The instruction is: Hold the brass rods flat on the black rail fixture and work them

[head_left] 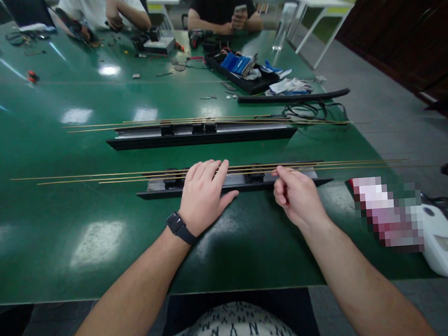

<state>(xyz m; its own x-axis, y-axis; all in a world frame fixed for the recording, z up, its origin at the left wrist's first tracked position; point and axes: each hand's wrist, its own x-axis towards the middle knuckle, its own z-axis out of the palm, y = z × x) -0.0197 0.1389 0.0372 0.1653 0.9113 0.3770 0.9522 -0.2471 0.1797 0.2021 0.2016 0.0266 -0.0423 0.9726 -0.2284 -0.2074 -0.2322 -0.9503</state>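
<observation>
- Green glossy worktop [112, 268] under both hands.
- Left hand [206, 189] spread flat across thin brass-coloured rods [94, 175] and long black-and-silver metal channel [236, 179] beneath it, likely to steady them.
- Right hand [296, 191] pinches rods with thumb and forefinger, probably keeping them lined up.

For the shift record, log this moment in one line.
left hand: laid over near rail | right hand: pinching at thin rods along near rail | far rail: on green table
</observation>
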